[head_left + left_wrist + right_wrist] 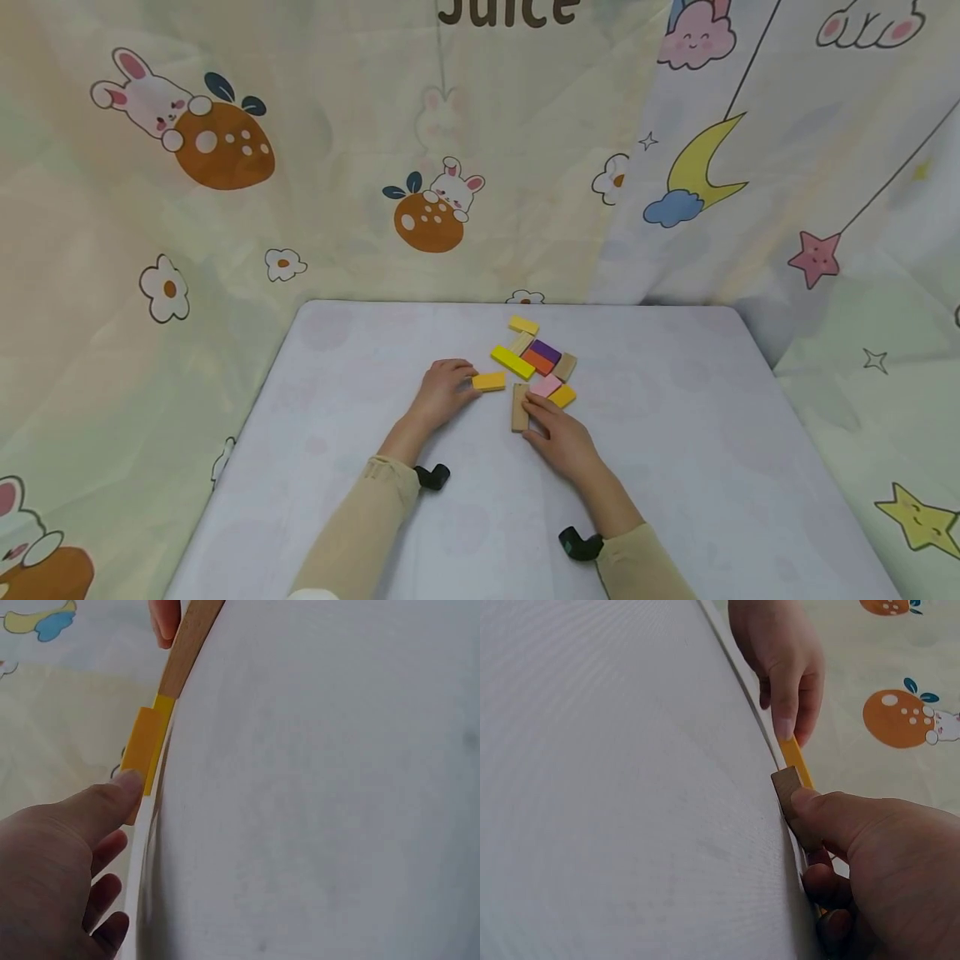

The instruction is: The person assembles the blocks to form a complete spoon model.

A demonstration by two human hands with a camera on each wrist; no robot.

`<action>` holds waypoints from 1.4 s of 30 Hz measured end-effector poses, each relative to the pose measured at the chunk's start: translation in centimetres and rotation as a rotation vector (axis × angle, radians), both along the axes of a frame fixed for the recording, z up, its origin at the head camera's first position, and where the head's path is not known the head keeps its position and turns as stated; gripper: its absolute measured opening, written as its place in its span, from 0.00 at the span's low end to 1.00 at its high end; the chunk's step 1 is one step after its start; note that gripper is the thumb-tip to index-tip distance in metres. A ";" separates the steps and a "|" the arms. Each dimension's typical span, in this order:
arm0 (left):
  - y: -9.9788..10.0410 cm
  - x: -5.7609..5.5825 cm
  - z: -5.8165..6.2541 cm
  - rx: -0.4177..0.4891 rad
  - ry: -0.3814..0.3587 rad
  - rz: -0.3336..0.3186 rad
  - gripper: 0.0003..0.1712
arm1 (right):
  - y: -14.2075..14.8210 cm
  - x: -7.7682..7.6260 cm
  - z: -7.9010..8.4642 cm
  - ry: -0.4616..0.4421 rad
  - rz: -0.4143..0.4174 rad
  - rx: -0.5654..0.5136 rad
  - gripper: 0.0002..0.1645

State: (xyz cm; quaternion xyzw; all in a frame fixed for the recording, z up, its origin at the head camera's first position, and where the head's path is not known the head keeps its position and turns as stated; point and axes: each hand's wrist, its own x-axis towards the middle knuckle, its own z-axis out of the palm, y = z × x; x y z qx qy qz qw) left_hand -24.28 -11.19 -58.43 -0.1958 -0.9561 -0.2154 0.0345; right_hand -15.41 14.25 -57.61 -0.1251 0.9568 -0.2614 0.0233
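My left hand [442, 393] pinches a yellow-orange wooden block [489, 382] by its left end; the left wrist view shows the thumb on that orange block [141, 742]. A plain wood block [519, 408] stands lengthwise to the right of it, a small gap apart in the head view. My right hand [558, 437] holds the plain block between thumb and fingers; the thumb lies on the wood block [786, 784] in the right wrist view. Just behind the right fingers lie a pink block [545, 386] and another yellow-orange block [562, 396].
Farther back, more blocks lie close together: bright yellow [513, 362], red-orange [537, 362], purple [545, 351], two plain ones, and a yellow block [523, 325] at the rear. All lie on a white-covered table [360, 350] before a printed cloth backdrop [337, 167].
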 end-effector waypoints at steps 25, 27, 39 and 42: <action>-2.0 0.5 -0.8 0.105 0.023 -0.042 0.22 | -0.1 -1.7 1.3 -0.145 0.055 0.030 0.52; -2.1 0.6 -0.9 0.108 0.029 -0.047 0.22 | -0.1 -2.1 1.5 -0.171 0.064 0.044 0.53; -2.0 0.6 -1.1 0.097 0.056 -0.036 0.22 | -0.3 -3.4 1.7 -0.198 0.123 0.096 0.52; -2.0 0.7 -1.0 0.099 0.044 -0.034 0.22 | -0.3 -3.5 1.8 -0.208 0.139 0.098 0.52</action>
